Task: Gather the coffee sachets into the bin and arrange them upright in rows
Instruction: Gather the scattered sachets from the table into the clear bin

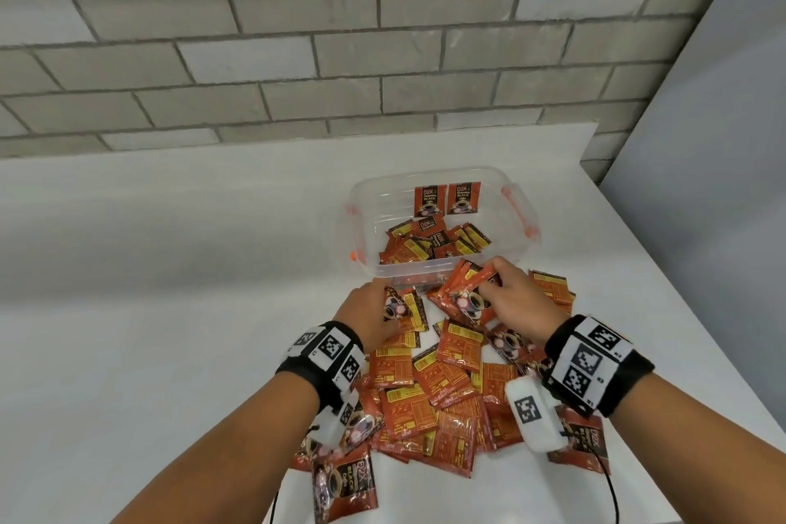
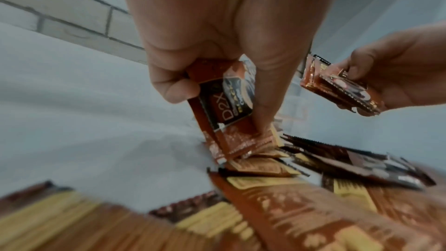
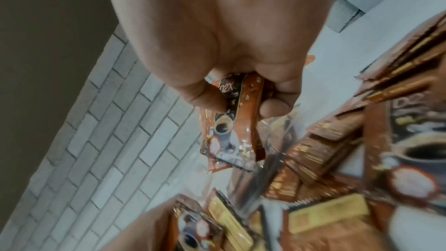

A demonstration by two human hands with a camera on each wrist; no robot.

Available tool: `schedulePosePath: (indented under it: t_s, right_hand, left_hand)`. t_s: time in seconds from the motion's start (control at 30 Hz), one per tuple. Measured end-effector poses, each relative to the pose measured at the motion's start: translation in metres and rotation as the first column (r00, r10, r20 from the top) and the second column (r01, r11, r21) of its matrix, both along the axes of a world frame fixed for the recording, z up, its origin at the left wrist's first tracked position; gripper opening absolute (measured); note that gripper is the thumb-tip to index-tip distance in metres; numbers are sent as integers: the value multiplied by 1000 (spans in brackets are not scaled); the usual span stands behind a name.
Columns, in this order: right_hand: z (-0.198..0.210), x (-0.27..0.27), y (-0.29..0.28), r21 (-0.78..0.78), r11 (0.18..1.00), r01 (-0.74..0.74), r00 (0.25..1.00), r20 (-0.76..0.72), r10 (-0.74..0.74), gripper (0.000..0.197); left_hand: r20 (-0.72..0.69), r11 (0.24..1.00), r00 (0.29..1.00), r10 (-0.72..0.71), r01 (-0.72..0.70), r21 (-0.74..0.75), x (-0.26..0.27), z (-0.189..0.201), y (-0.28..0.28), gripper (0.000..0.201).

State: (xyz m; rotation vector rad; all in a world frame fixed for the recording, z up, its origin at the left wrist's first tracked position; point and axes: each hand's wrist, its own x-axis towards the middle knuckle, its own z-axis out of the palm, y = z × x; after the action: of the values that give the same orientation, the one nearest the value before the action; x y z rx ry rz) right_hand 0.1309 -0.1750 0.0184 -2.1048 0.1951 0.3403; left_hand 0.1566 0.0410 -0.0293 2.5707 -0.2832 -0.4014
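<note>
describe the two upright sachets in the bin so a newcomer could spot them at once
Find the clear plastic bin on the white counter, below the brick wall. Against its far wall stand two upright sachets, side by side, fronts facing the camera. The other sachets in the bin lie jumbled and flat.

Right hand (image 3: 217,45) pinches bunch of sachets (image 3: 231,121) above blurred loose sachets (image 3: 362,178); brick wall (image 3: 108,150) behind.

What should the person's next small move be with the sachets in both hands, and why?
Probably carry the right hand and its bundle of sachets forward over the bin and stand them beside the two upright sachets at the far wall. Both hands already hold sachets, the left hand a smaller bunch, and most sachets in the bin lie flat.
</note>
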Motion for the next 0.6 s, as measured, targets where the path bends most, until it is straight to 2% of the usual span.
schedulePosePath:
  t_s: [0.1, 0.23, 0.3, 0.33, 0.4, 0.43, 0.53, 0.6]
  right_hand:
    - [11, 9, -3, 148, 986, 79, 995, 49, -87, 15]
    - [23, 26, -6, 347, 919, 190, 967, 98, -237, 18]
    - [22, 40, -8, 365, 900, 239, 944, 128, -303, 21]
    - [19, 49, -7, 341, 903, 262, 932, 153, -328, 23]
    - [14, 64, -3, 220, 928, 300, 912, 220, -347, 29]
    - [13, 71, 0, 128, 942, 311, 908, 252, -334, 33]
    - [11, 88, 10, -161, 956, 244, 945, 261, -197, 35]
    - [6, 98, 14, -283, 944, 172, 974, 193, -119, 39]
  left_hand:
    - [-39, 998, 999, -9, 7, -68, -3, 10, 4, 53]
    - [-93, 990, 994, -62, 50, -131, -11, 39, 21, 28]
    - [-81, 970, 997, 12, -31, -240, -6, 62, 27, 18]
    - [-56, 939, 994, 94, -107, -327, 1, 73, 27, 18]
    - [-32, 824, 966, 258, -237, -514, 23, 86, 20, 23]
    - [-36, 792, 954, 297, -267, -549, 35, 88, 13, 24]
    - [-71, 869, 952, 298, -301, -391, 66, 78, -13, 21]
    - [-151, 879, 932, 329, -360, -311, 84, 67, -30, 11]
